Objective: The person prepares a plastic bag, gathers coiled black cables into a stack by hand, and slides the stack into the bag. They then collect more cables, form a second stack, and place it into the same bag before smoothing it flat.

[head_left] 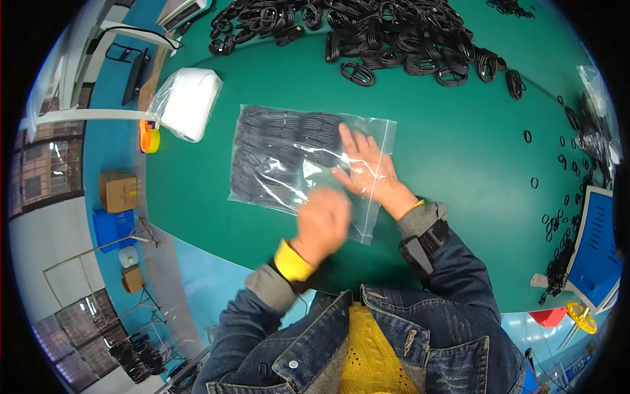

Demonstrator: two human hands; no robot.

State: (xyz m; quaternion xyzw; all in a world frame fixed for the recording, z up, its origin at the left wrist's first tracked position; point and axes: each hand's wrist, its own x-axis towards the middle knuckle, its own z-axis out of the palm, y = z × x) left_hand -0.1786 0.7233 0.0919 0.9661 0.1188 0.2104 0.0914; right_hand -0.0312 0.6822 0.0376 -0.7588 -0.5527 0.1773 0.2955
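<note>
A clear plastic bag (289, 172) lies flat on the green table, its left and middle filled with bundled black cables (262, 154) in rows. My right hand (369, 167) is at the bag's right end, fingers stretched and spread, pointing toward the cables. A line of the plastic crosses that hand, so it seems to be inside the bag's end. My left hand (323, 220) is over the bag's near side, smeared by motion. Its fingers look curled, but whether they hold anything is unclear.
A heap of coiled black cables (407, 39) covers the far side of the table. At the far left lie a stack of white bags (190, 102) and a tape roll (150, 140). Small black rings (554, 220) are scattered at the right, by a blue tray (594, 243).
</note>
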